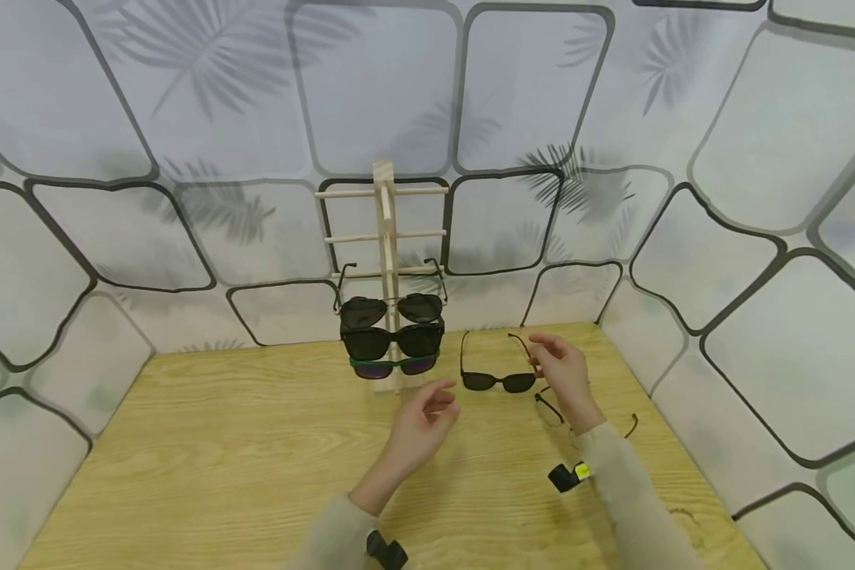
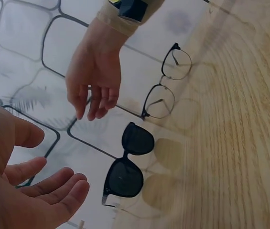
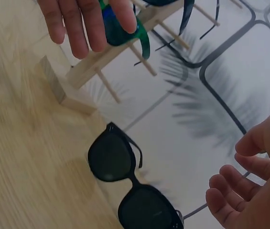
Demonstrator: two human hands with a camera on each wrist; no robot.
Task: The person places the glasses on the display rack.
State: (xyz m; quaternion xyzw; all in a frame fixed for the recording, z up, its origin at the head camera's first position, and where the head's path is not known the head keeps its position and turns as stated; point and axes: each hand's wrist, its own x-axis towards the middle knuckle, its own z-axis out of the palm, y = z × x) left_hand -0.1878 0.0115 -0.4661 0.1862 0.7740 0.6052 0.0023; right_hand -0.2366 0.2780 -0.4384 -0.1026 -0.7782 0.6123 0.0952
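Black-framed sunglasses (image 1: pixel 479 382) stand on the wooden table right of the rack, dark lenses facing me and temples pointing back. My right hand (image 1: pixel 564 378) hovers at their right temple with fingers loosely bent; the right wrist view shows nothing in its grasp. To the left of these sunglasses, my left hand (image 1: pixel 415 427) is held above the table in front of the rack, fingers relaxed and thumb apart. Clear-lensed glasses with dark brow rims (image 2: pixel 176 46) lie beyond the sunglasses, partly covered by my right hand and forearm in the head view.
A wooden rack (image 1: pixel 387 214) with cross pegs stands at the back, its upper pegs bare. It holds aviator sunglasses (image 1: pixel 363 312), black sunglasses (image 1: pixel 367 343) and green-framed sunglasses (image 1: pixel 373 370). Patterned cloth walls (image 1: pixel 385 87) enclose the table (image 1: pixel 256 459) at the back and sides.
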